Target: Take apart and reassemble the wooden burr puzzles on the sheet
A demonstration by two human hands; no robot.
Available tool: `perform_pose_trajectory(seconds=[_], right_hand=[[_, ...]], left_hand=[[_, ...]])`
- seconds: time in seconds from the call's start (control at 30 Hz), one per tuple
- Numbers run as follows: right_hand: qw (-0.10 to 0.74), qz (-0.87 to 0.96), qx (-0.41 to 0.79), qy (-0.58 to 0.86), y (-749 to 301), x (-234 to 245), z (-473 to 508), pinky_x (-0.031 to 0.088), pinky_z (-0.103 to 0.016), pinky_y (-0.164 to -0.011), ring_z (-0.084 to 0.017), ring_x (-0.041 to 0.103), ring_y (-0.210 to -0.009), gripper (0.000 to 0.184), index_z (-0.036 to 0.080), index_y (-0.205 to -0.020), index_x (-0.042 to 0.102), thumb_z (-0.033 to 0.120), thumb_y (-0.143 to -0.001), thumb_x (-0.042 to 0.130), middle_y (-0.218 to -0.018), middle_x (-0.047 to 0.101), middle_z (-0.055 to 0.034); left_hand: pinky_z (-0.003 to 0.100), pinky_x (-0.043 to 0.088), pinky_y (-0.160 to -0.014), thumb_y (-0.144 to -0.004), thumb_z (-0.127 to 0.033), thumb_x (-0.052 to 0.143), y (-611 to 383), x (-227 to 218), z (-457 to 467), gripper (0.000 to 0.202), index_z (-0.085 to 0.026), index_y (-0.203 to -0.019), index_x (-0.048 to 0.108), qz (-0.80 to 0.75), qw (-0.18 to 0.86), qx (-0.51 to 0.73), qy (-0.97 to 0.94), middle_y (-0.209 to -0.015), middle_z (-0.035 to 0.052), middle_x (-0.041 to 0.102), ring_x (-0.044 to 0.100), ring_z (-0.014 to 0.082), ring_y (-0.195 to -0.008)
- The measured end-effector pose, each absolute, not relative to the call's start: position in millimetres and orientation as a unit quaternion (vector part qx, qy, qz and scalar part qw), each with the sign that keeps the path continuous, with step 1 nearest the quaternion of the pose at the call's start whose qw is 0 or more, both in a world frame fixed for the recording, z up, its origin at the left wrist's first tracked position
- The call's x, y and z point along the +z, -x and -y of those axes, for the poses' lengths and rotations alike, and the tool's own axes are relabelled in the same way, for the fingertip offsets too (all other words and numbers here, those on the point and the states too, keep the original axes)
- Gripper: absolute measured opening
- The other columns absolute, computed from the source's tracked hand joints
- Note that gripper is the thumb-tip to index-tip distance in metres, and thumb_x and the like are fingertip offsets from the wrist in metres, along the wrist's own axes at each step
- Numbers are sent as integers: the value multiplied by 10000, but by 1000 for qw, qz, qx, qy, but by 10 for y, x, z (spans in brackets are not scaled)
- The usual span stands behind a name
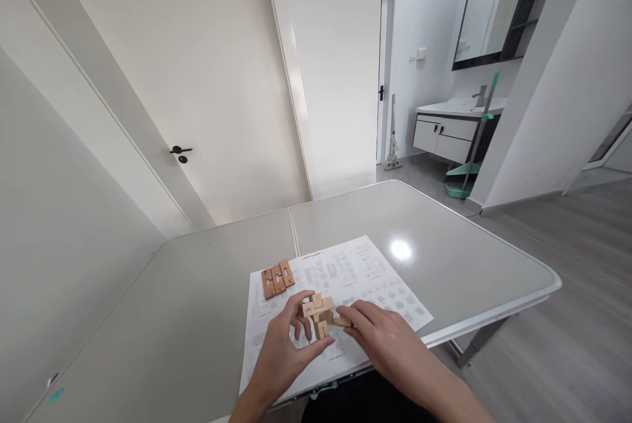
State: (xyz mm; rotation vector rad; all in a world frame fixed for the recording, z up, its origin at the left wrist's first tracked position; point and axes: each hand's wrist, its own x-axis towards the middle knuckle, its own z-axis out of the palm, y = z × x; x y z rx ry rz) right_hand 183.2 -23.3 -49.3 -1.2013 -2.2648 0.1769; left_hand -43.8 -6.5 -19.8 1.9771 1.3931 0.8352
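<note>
Between my hands is a light wooden block puzzle [318, 308], made of several interlocking notched pieces, held just above a printed sheet. My left hand [291, 337] grips it from the left, fingers at the top and thumb at its lower edge. On the other side, my right hand [371, 331] pinches a wooden piece [340, 322] that sticks out to the right of the puzzle; whether it is fully joined I cannot tell. Several darker flat wooden pieces [277, 279] lie side by side on the sheet's upper left part, beyond my left hand.
The large white sheet [355, 265] with small printed diagrams lies on a grey folding table [197, 304], near its front edge. A seam crosses the table behind the sheet. A door [232, 114] stands beyond; a washbasin cabinet [444, 130] and a green broom [481, 127] are at the back right.
</note>
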Motion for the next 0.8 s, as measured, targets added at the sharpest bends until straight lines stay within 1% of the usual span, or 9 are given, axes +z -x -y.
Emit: perform_pose_trajectory(seconds=[0.1, 0.17, 0.33, 0.4, 0.5, 0.57, 0.63, 0.7, 0.8], right_hand=[[297, 846, 53, 439, -1818, -438, 252, 424, -300, -594, -231, 680, -809, 184, 246, -1173, 554, 171, -1051, 439, -975, 689, -51], [305, 843, 53, 440, -1810, -437, 252, 407, -303, -578, -230, 672, -774, 148, 239, -1117, 552, 188, -1060, 425, -935, 684, -46], [315, 840, 48, 438, -1818, -450, 273, 391, -300, -571, -230, 659, -748, 143, 243, -1098, 544, 195, -1053, 417, -899, 670, -43], [318, 840, 45, 437, -1819, -438, 291, 385, -300, -564, -227, 650, -726, 147, 243, -1076, 545, 185, -1046, 414, -881, 664, -40], [308, 844, 49, 436, -1804, -406, 321, 399, -309, -581, -228, 645, -731, 161, 238, -1069, 545, 154, -1033, 413, -892, 660, -40], [302, 848, 55, 431, -1792, -381, 338, 411, -315, -596, -225, 638, -729, 198, 236, -1078, 552, 120, -1021, 401, -893, 660, -40], [309, 848, 64, 425, -1795, -353, 351, 428, -320, -611, -227, 637, -734, 229, 238, -1102, 564, 111, -1019, 392, -896, 667, -44], [331, 840, 100, 419, -1822, -326, 357, 464, -324, -651, -230, 653, -785, 214, 252, -1145, 572, 160, -1039, 410, -940, 684, -52], [390, 793, 190, 429, -1882, -313, 349, 519, -326, -732, -218, 667, -858, 189, 278, -1218, 554, 290, -1064, 444, -1036, 691, -59]], left_hand=[[271, 472, -665, -752, -414, 852, 408, -133, 60, 650, -284, -1322, 567, -502, 250, 295, -774, -787, -34, 635, 544, 165, -679], [272, 474, -668, -752, -396, 854, 386, -107, 58, 645, -291, -1319, 565, -488, 231, 284, -792, -843, -22, 659, 556, 169, -698], [301, 485, -722, -737, -351, 855, 318, -43, 56, 585, -286, -1255, 591, -449, 194, 249, -836, -901, -4, 684, 591, 186, -740], [308, 491, -739, -719, -332, 863, 287, -16, 53, 570, -282, -1224, 602, -439, 190, 245, -844, -957, 12, 687, 606, 197, -780], [303, 499, -755, -711, -303, 860, 254, -9, 48, 528, -278, -1175, 610, -430, 203, 249, -844, -1066, 31, 675, 621, 209, -858], [294, 495, -733, -713, -284, 853, 251, -38, 50, 508, -282, -1159, 610, -431, 219, 243, -841, -1047, 16, 682, 614, 188, -803], [279, 485, -685, -718, -275, 850, 262, -80, 59, 518, -286, -1173, 602, -439, 240, 240, -832, -976, -7, 692, 589, 162, -718], [263, 477, -635, -729, -296, 851, 283, -110, 72, 544, -286, -1205, 588, -447, 273, 247, -815, -939, -14, 693, 572, 150, -679], [262, 505, -644, -735, -332, 862, 308, -103, 96, 566, -274, -1220, 576, -445, 333, 273, -785, -1024, 9, 696, 583, 143, -696]])
